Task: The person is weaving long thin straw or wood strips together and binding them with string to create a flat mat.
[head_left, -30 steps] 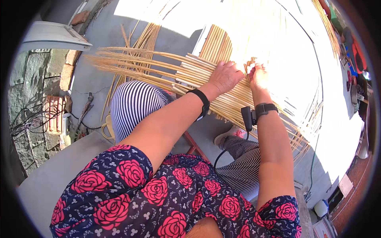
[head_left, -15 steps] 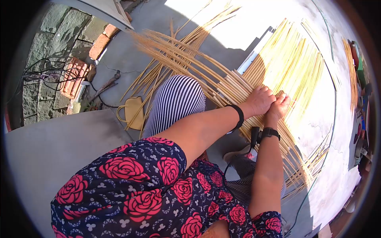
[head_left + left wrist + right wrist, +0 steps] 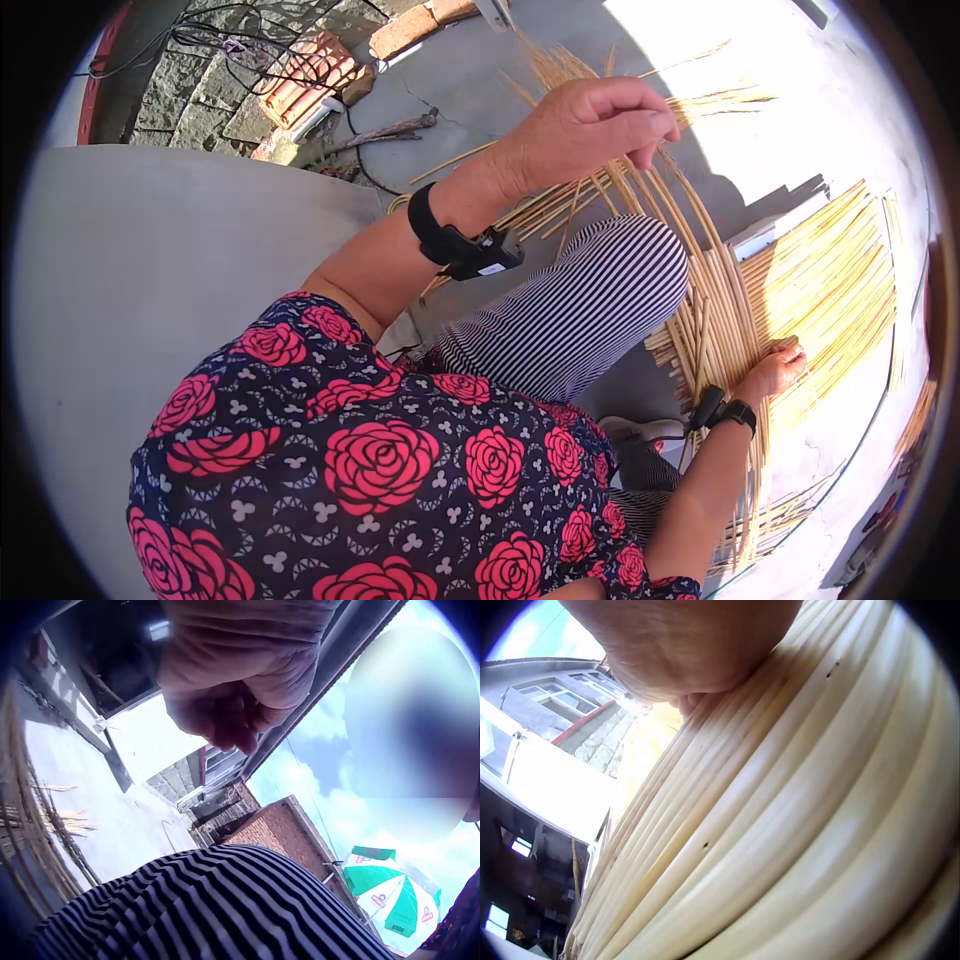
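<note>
Pale straw-coloured stalks (image 3: 735,320) with feathery tops lie bunched across the near side of a mat of stalks laid side by side (image 3: 830,270). My right hand (image 3: 775,370) rests where the bunch meets the mat, its fingers curled on the stalks. In the right wrist view the stalks (image 3: 780,795) run close beneath the hand (image 3: 697,645); the fingertips are mostly hidden. My left hand (image 3: 600,125) is raised above the knee, overlapping the feathery tops. Its fingers are loosely bent, and nothing shows between them in the left wrist view.
More loose stalks (image 3: 545,215) lie on the concrete floor beyond the striped knee (image 3: 620,280). A white board edge (image 3: 780,225) shows at the mat's end. Roof tiles (image 3: 310,80), bricks (image 3: 405,32) and black cable (image 3: 215,35) lie by the stone wall.
My left hand has left the stalks beside the right hand and swung up and to the left. The right hand stays at the stalks while the head view has turned left.
</note>
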Tool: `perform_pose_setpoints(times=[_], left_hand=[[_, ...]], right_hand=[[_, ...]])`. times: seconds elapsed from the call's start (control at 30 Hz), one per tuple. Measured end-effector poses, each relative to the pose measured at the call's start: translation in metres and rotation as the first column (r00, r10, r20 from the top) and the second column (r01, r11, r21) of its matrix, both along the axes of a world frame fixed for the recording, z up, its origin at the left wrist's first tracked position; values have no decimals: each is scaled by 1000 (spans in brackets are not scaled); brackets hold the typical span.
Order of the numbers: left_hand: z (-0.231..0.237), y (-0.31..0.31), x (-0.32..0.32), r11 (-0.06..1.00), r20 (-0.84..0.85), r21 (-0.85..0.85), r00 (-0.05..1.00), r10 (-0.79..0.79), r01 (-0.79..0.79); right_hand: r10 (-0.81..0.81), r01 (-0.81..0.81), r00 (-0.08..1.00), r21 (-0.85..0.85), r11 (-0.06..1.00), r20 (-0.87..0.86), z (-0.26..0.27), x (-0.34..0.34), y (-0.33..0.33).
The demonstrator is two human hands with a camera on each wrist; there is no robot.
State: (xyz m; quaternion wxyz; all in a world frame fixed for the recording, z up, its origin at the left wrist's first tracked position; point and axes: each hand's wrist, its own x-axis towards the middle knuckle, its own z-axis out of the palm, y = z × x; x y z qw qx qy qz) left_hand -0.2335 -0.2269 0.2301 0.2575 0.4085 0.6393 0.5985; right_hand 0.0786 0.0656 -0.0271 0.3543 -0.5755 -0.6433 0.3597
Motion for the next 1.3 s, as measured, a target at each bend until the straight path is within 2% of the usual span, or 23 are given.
perform_pose_setpoints(times=[0.03, 0.07, 0.1, 0.13, 0.17, 0.23, 0.3, 0.33, 0.4, 0.47, 0.57, 0.67, 0.77, 0.87, 0.9, 1.0, 1.07, 1.17, 1.27, 1.3], left_hand=[[-40, -31, -26, 979, 90, -158, 985, 147, -132], [-92, -63, -48, 903, 238, -341, 905, 353, -263], [-150, -99, -60, 756, 205, -523, 803, 559, -393], [-222, -135, -61, 661, 80, -538, 749, 658, -523], [-261, -154, -49, 604, 18, -584, 736, 677, -542], [-330, -180, -21, 610, 43, -649, 778, 626, -454], [-359, -178, -2, 526, -76, -747, 838, 541, -407], [-367, -170, 1, 477, -130, -790, 865, 484, -386], [-383, -136, 4, 531, -34, -773, 859, 511, -347], [-389, -94, 2, 582, -101, -725, 892, 440, -369], [-397, -51, 2, 337, -254, -847, 870, 422, -411], [-398, -41, 1, 239, -269, -902, 901, 342, -360], [-404, -58, -10, 323, -45, -937, 963, 267, -133], [-380, -83, -13, 436, -22, -891, 972, 235, -126], [-370, -95, -12, 461, -91, -868, 972, 216, -183], [-350, -146, -7, 373, -308, -824, 890, 337, -427], [-351, -185, -8, 291, -453, -792, 836, 311, -537], [-341, -212, -16, 57, -397, -903, 880, 260, -425], [-359, -226, -20, 63, -395, -912, 911, 121, -404], [-365, -225, -22, 51, -383, -919, 915, 124, -392]], right_hand=[[10, -11, 1000, 25, 1000, 23, -8, 6, 6], [21, -24, 999, 58, 998, 44, -14, 11, 11], [6, -11, 998, 68, 998, 60, -14, 12, 10], [-7, 1, 997, 81, 997, 75, -12, 12, 10], [-23, 15, 996, 94, 995, 85, -11, 11, 11], [-35, 22, 989, 91, 996, 144, -9, 10, 12], [-46, 24, 980, 116, 993, 196, -9, 13, 13], [-51, 23, 973, 129, 991, 224, -10, 12, 14], [-71, 26, 956, 158, 987, 284, -11, 15, 16], [-80, 46, 962, 134, 990, 261, -10, 15, 16], [-87, 53, 962, 135, 989, 258, -7, 16, 14], [-67, 27, 963, 153, 988, 262, -2, 13, 12], [-84, 51, 961, 131, 990, 262, 4, 8, 5], [-95, 60, 959, 135, 989, 269, 9, 2, 5], [-94, 58, 956, 138, 989, 277, 9, 3, 3], [-78, 26, 943, 161, 987, 324, 6, 8, 6], [-78, 21, 932, 164, 986, 353, 8, 7, 6], [-69, 17, 921, 137, 990, 384, 11, 9, 6], [-71, 11, 904, 143, 990, 421, 3, 14, 14], [-72, 13, 905, 143, 990, 418, 0, 15, 15]])
